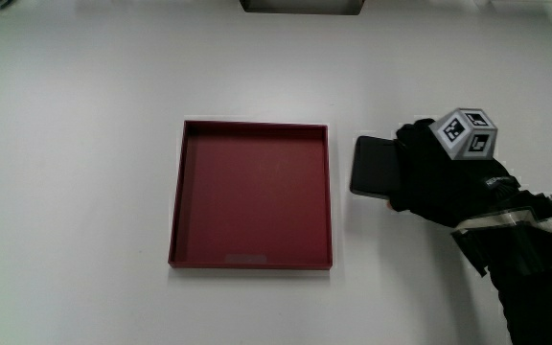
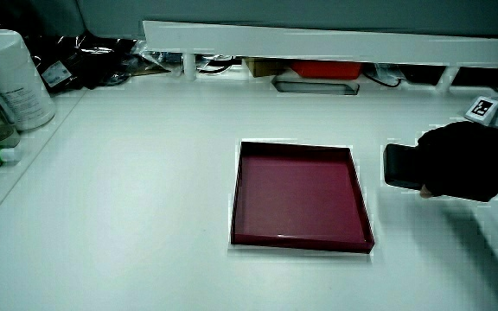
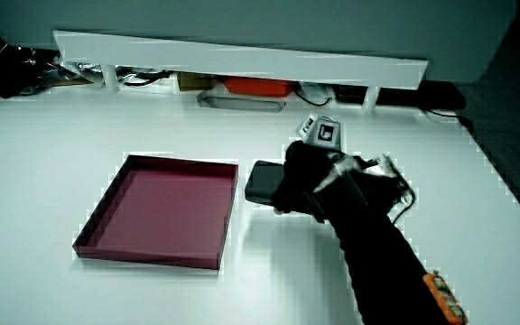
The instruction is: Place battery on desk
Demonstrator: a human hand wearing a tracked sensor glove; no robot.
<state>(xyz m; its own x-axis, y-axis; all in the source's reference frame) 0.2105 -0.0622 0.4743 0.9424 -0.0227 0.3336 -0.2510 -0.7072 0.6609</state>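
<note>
The battery (image 1: pixel 372 166) is a flat black slab lying on the white table right beside the empty dark red tray (image 1: pixel 332 201). The gloved hand (image 1: pixel 439 182) rests over the battery's end that is away from the tray, fingers curled around it. A patterned cube (image 1: pixel 468 132) sits on the back of the hand. Both side views show the same: battery (image 2: pixel 399 164) (image 3: pixel 264 181) next to the tray (image 2: pixel 234 203) (image 3: pixel 228 217), with the hand (image 2: pixel 461 160) (image 3: pixel 310 185) closed on it. Part of the battery is hidden under the glove.
A low white partition (image 2: pixel 318 39) (image 3: pixel 242 54) closes off the table, with a red item (image 2: pixel 327 69) and a grey dish (image 2: pixel 316 86) under it. In a side view a white bottle (image 2: pixel 11 78) and cables stand at the table's edge.
</note>
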